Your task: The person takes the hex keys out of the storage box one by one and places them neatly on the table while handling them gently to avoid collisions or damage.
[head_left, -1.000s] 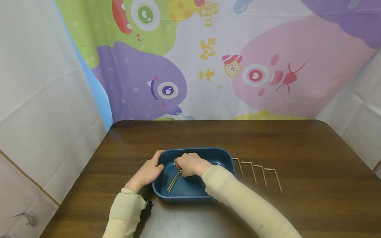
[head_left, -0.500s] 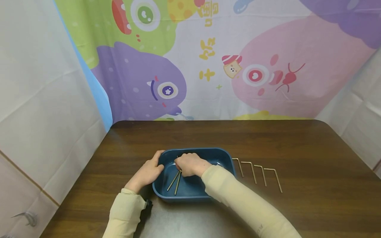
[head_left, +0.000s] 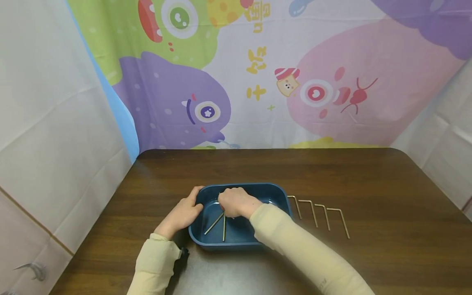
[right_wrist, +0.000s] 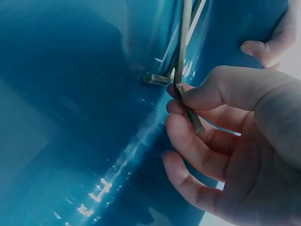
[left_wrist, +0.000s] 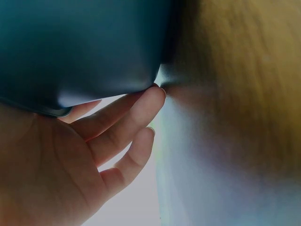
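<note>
In the head view, my left hand (head_left: 184, 213) grips the left end of a blue plastic bin (head_left: 236, 246), thumb over the rim. The left wrist view shows its fingers (left_wrist: 146, 108) on the bin's outside. My right hand (head_left: 237, 203) reaches into the bin. Between thumb and fingers it pinches a brass-coloured L-shaped hex key (right_wrist: 184, 42) near its bend; the long arm points toward the near wall. A second hex key (head_left: 213, 224) lies in the bin, its bend hidden under the right hand in the head view. Its short end shows beside the fingertips in the right wrist view.
Right of the bin, several hex keys (head_left: 315, 215) lie in a row on the dark wood table (head_left: 350, 168), each with its long arm toward the person. The leftmost is right at the bin's wall. Behind the table hangs a cartoon-printed cloth (head_left: 258, 123).
The two hex keys in the bin, side by side a second ago, have fanned apart; the pinched one's long arm swung right. The right hand shifted slightly right. The left hand stayed put.
</note>
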Demonstrator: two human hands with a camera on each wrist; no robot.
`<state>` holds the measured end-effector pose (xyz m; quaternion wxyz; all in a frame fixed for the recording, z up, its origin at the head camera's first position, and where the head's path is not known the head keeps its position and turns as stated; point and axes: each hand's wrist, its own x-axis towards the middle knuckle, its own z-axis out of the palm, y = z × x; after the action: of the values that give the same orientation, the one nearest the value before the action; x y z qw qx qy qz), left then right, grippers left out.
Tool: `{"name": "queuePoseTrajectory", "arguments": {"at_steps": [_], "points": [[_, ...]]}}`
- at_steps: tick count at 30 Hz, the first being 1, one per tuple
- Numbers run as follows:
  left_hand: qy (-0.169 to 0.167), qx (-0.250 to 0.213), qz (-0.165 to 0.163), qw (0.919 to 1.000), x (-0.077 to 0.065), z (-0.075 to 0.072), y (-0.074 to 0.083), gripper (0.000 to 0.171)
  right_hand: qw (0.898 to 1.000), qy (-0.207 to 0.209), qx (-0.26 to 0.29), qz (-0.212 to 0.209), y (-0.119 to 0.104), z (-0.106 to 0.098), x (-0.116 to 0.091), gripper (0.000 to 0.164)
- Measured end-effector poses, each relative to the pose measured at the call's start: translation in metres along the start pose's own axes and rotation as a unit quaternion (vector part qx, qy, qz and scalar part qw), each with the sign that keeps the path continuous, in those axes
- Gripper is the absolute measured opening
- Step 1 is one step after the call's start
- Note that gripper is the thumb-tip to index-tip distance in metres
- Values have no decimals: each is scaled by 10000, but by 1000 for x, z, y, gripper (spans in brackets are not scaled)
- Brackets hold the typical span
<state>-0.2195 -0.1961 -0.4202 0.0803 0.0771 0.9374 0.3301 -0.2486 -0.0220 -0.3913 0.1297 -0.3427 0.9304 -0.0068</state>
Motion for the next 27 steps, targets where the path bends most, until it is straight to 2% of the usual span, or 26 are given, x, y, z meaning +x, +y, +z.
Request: {"name": "queuePoseTrajectory", "arguments": {"at_steps": [8, 16, 27], "points": [[-33, -11, -80, 10000, 0, 1, 1, 50, 9994, 110, -340, -7, -3, -10, -7, 13], [-27, -20, -107, 9999, 1, 1, 1, 50, 9976, 2, -684, 110, -5, -22, -14, 23], [8, 37, -83, 10000, 1, 1, 0, 50, 9948, 215, -993, 41, -5, -39, -30, 18]]}}
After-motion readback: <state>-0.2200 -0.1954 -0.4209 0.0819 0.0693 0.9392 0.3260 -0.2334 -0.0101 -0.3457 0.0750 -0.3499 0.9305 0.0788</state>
